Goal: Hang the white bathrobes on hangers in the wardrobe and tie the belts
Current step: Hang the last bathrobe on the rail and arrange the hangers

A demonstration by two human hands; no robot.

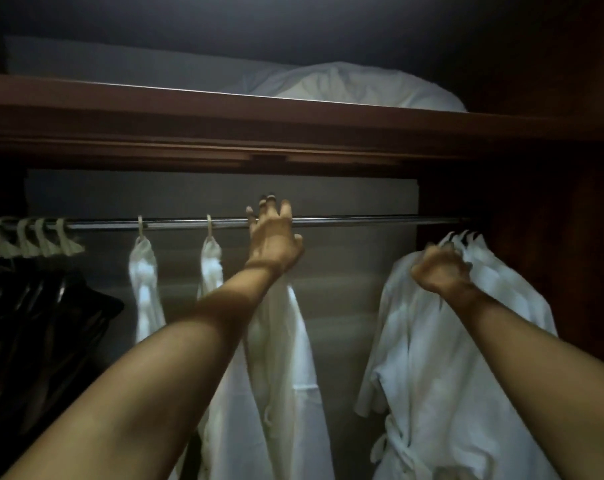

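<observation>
While left hand [274, 237] reaches up with fingers spread at long chrome wardrobe rail [362, 221], apparently hooking hanger of white towelling bathrobe [276, 358] drooping below it; hook itself hidden. Right hand [440, 270] clenched on shoulder of second white bathrobe [449, 358], belt seemingly knotted. Step judged: hanging. Next: seat hook, then tie belt.

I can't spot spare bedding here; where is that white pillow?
In the head view, the white pillow lies on the top shelf, right of centre, above the hanging rail.
</observation>
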